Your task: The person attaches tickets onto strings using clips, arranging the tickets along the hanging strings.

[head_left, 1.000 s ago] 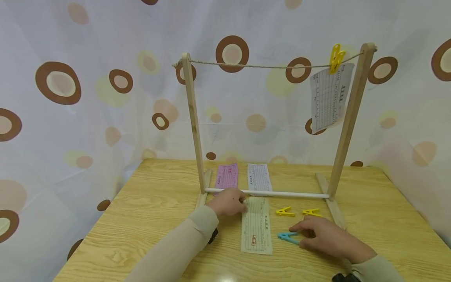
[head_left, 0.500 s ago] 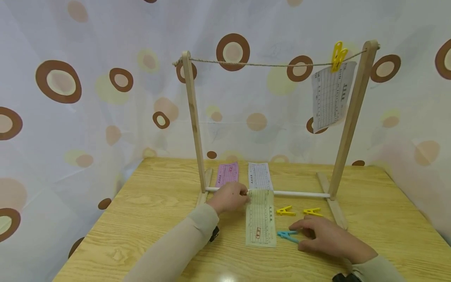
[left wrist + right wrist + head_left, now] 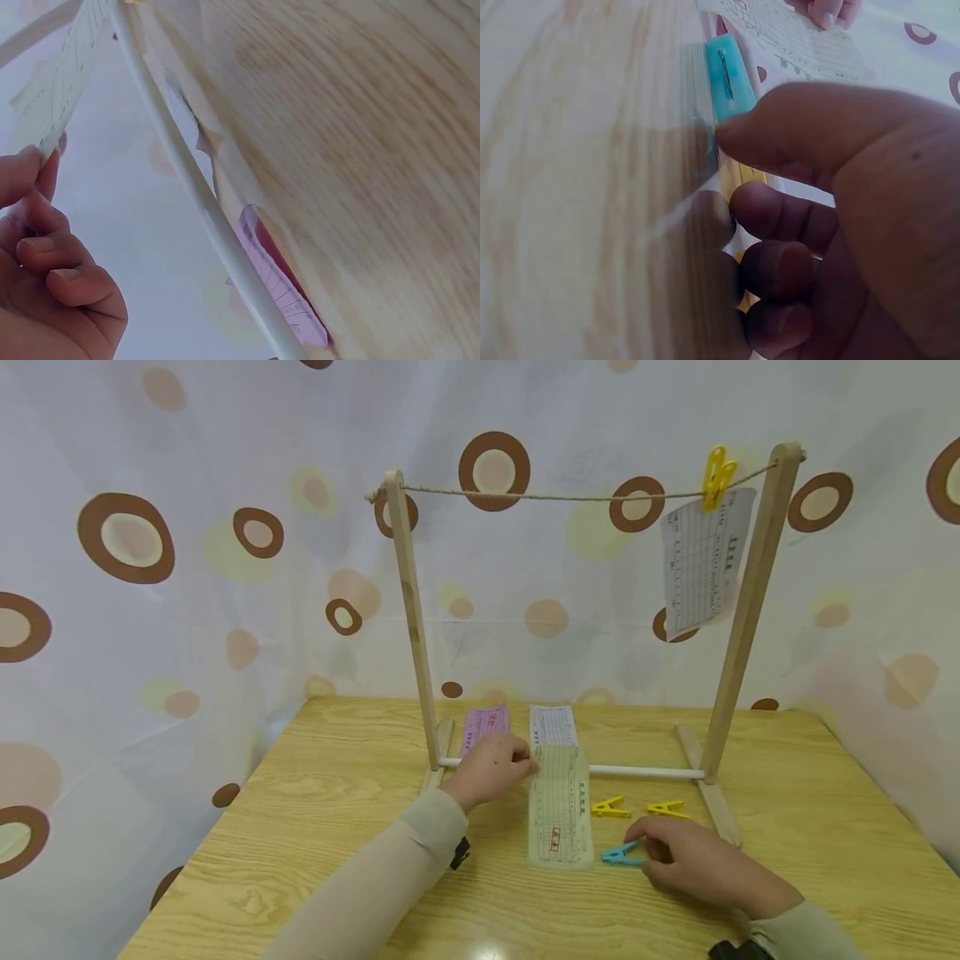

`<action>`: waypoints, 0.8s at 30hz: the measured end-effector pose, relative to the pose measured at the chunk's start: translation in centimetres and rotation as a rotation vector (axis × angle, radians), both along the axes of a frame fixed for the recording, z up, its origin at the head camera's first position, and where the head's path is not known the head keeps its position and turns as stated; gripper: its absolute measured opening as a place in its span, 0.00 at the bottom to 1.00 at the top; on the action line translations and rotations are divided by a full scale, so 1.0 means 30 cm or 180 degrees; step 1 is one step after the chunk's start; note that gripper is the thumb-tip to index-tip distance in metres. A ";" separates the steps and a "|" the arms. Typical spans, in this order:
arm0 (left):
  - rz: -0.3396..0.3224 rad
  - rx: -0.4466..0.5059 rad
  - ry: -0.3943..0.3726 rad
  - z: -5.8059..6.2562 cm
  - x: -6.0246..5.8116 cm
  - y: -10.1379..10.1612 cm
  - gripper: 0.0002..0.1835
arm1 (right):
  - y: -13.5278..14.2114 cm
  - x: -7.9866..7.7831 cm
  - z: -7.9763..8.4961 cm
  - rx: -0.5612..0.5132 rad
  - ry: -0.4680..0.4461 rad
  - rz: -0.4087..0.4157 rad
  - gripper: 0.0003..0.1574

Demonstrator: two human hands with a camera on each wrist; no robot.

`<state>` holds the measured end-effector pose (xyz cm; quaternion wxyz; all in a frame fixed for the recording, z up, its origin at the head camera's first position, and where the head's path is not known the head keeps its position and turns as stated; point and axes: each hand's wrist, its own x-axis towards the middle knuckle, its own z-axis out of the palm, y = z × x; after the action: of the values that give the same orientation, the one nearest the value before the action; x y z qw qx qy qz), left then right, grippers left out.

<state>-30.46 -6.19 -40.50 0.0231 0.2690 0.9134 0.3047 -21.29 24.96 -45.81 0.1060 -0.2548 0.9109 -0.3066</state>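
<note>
Head view: the left hand (image 3: 491,770) is pinching the left edge of a yellow-green sheet (image 3: 560,806), which is overlapping, from this angle, part of a white rod (image 3: 645,772) and a white sheet (image 3: 552,725) behind it. A pink sheet (image 3: 487,727) is lying behind the left hand, partly covered by it. The right hand (image 3: 690,860) is resting low over the bench (image 3: 337,760), its thumb and index finger grasping the handles of a blue clothespin (image 3: 621,854). Two yellow clothespins, one on the left (image 3: 611,807) and one on the right (image 3: 667,808), are lying just beyond it. Above, a rope (image 3: 525,497) is spanning two wooden posts; near the right post (image 3: 752,610), an upper yellow clothespin (image 3: 717,481) is securing a hanging sheet (image 3: 701,564). Left wrist view: the thumb and a finger are gripping the yellow-green sheet at its edge, while the other fingers are curling toward the palm. Right wrist view: the thumb tip is touching the blue clothespin close to the bench surface; the remaining fingers are bending beneath the thumb, and part of the yellow-green sheet is showing beyond.
</note>
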 end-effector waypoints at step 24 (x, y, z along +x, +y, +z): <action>-0.0222 0.0276 0.0439 0.164 0.029 0.028 0.19 | 0.027 0.010 0.105 -0.0780 0.0295 -0.0323 0.13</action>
<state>-29.58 -5.36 -35.57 -0.0409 0.3217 0.8888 0.3237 -20.98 25.76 -42.64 0.0162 -0.2333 0.8823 -0.4084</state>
